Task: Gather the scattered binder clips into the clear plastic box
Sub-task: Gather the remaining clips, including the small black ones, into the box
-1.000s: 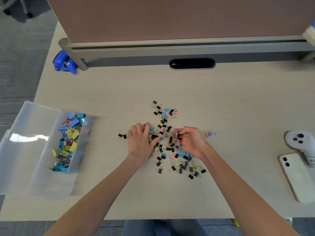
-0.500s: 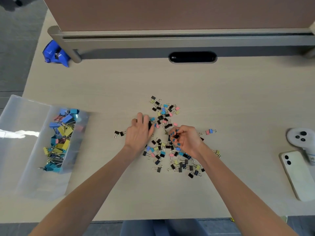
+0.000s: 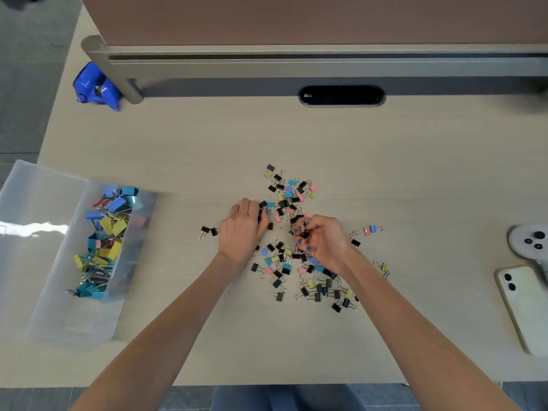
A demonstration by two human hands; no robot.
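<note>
One pale desk (image 3: 192, 137) is shown; the clear plastic box (image 3: 35, 226), partly filled with clips, is set at its left edge. Mid-desk the scattered binder clips (image 3: 296, 262) are spread. Black clips are pinched by the curled right hand (image 3: 324, 243); others are gripped by the left hand (image 3: 241, 229) at the pile's left side.

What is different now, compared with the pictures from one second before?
The left hand shifted slightly away from the person and drew its thumb in, its fingers now curling on black binder clips at the pile's left edge. The right hand keeps pinching dark clips. The pile, the clear plastic box and the phone stayed put.
</note>
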